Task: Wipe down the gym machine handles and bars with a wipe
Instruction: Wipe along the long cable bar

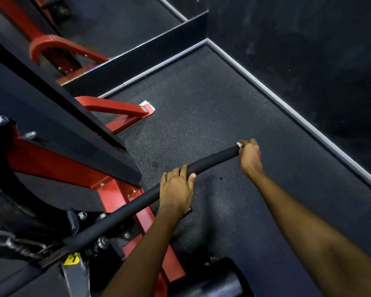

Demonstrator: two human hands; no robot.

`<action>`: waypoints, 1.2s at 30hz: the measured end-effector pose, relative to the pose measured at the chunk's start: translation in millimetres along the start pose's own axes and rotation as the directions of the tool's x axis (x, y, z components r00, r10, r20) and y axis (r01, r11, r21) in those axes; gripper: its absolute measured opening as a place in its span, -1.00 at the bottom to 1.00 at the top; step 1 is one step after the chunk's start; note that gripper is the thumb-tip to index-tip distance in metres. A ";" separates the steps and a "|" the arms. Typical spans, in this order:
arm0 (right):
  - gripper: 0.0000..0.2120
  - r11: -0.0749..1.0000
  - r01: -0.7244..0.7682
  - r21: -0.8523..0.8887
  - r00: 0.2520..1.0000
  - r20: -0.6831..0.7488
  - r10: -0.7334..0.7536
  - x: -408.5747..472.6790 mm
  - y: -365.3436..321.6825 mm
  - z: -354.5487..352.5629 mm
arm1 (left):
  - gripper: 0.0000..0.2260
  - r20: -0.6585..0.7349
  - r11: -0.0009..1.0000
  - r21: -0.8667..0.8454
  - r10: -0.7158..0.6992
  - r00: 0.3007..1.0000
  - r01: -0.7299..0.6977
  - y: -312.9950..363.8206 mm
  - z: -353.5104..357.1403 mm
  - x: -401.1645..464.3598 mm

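Both hands are on the padded black bar — left hand gripping mid-length, right hand clamping a white wipe (barely showing) at its tip.

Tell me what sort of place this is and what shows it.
Most likely a gym. A red steel machine frame bolted together stands on speckled rubber flooring, and a long black padded bar juts from it, held by the left hand and the right hand.
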State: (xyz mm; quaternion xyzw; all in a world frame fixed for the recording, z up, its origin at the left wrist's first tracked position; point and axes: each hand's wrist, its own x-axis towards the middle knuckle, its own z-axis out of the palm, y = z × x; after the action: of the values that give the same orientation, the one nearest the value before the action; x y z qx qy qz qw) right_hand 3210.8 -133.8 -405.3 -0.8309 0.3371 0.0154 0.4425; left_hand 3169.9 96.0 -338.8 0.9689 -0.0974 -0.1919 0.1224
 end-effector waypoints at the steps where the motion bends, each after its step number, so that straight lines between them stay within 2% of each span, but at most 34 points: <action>1: -0.91 0.998 0.018 0.055 0.999 0.030 -0.019 -1.5 -2.0 1.6 | -0.55 -0.005 1.000 -0.011 0.004 1.000 -0.004 -0.8 -1.8 -2.5; 3: -0.86 0.993 0.119 -0.003 0.989 0.092 -0.118 -9.9 -5.0 -4.0 | -0.55 -0.020 0.999 -0.028 0.017 1.000 -0.018 -1.3 -5.8 -6.2; 4: -0.85 0.995 0.103 -0.016 0.994 0.048 -0.102 -8.5 -4.0 -9.8 | -0.56 -0.032 0.999 -0.029 0.024 0.999 -0.025 -1.6 -6.8 -7.8; 5: -0.86 0.998 0.021 0.062 0.999 -0.039 -0.018 -4.5 -3.5 -16.3 | -0.56 -0.045 0.999 -0.029 0.032 0.999 -0.033 -2.1 -7.3 -9.5; 6: -0.82 0.984 -0.107 0.140 0.982 -0.138 0.126 4.0 1.1 -21.8 | -0.56 -0.058 0.999 -0.028 0.040 0.997 -0.042 -2.6 -7.4 -10.7; 8: -0.71 0.891 -0.343 0.299 0.880 -0.229 0.416 19.6 10.2 -30.7 | -0.57 -0.081 0.998 -0.031 0.052 0.995 -0.055 -2.1 -6.9 -13.2; 9: -0.73 0.836 -0.408 0.368 0.839 -0.209 0.502 22.9 12.9 -29.7 | -0.57 -0.090 0.998 -0.031 0.055 0.994 -0.058 -1.7 -6.3 -14.6; 10: -0.79 0.743 -0.434 0.509 0.829 -0.097 0.550 21.8 12.2 -24.1 | -0.57 -0.100 0.998 -0.031 0.057 0.993 -0.060 -1.3 -5.5 -16.1; 12: -0.85 0.492 -0.486 0.722 0.826 0.195 0.529 10.9 8.5 -9.8 | -0.55 -0.117 0.998 -0.017 0.064 0.991 -0.067 -1.0 -3.3 -18.8; 14: -0.77 0.333 -0.514 0.790 0.820 0.339 0.462 -0.7 4.4 -7.7 | -0.54 -0.135 0.997 0.008 0.077 0.988 -0.077 -1.6 -2.4 -19.5; 16: -0.77 0.257 -0.514 0.818 0.813 0.369 0.451 2.2 2.0 -17.4 | -0.53 -0.166 0.996 0.024 0.092 0.982 -0.089 -2.0 -2.8 -20.2; 19: -0.76 0.152 -0.485 0.861 0.784 0.352 0.511 12.0 -2.5 -33.3 | -0.47 -0.236 0.994 0.049 0.110 0.966 -0.101 -0.4 -3.9 -23.4; 21: -0.75 0.066 -0.507 0.859 0.769 0.416 0.486 2.3 -14.3 -25.7 | -0.45 -0.264 0.995 0.051 0.099 0.959 -0.089 0.3 -3.2 -23.8; 22: -0.75 0.079 -0.564 0.822 0.761 0.479 0.438 -7.9 -21.7 -18.0 | -0.44 -0.265 0.996 0.051 0.087 0.960 -0.077 1.2 -4.1 -23.8; 24: -0.75 0.177 -0.647 0.742 0.739 0.552 0.387 -31.2 -37.2 -6.9 | -0.42 -0.255 0.997 0.051 0.074 0.964 -0.063 2.5 -6.3 -23.6; 26: -0.75 0.158 -0.677 0.719 0.715 0.591 0.374 -35.8 -42.6 -12.5 | -0.40 -0.231 0.996 0.058 0.080 0.970 -0.069 2.8 -8.7 -24.2; 29: -0.77 0.055 -0.539 0.841 0.765 0.461 0.450 -7.8 -36.5 -43.1 | -0.49 -0.205 0.995 0.047 0.097 0.974 -0.089 0.6 -12.4 -26.9; 31: -0.75 0.047 -0.459 0.887 0.789 0.383 0.480 1.8 -34.6 -50.9 | -0.52 -0.194 0.994 0.034 0.107 0.975 -0.103 -0.4 -12.1 -28.0; 32: -0.72 0.107 -0.490 0.865 0.788 0.387 0.478 0.1 -35.9 -47.6 | -0.52 -0.191 0.995 0.025 0.103 0.976 -0.100 -0.3 -12.3 -28.5; 34: -0.68 0.222 -0.610 0.760 0.766 0.494 0.412 -16.7 -42.0 -33.9 | -0.51 -0.193 0.996 0.020 0.095 0.977 -0.093 0.8 -12.0 -29.3; 36: -0.71 0.278 -0.682 0.676 0.726 0.580 0.369 -35.8 -48.7 -23.8 | -0.50 -0.215 0.995 0.019 0.097 0.972 -0.095 0.8 -10.8 -29.1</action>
State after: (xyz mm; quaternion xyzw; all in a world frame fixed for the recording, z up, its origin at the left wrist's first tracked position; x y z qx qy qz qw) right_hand 3204.6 -113.4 -343.9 -0.3153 0.4810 0.1229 0.8088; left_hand 3147.7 104.2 -318.7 0.9786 -0.1312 -0.0793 0.1374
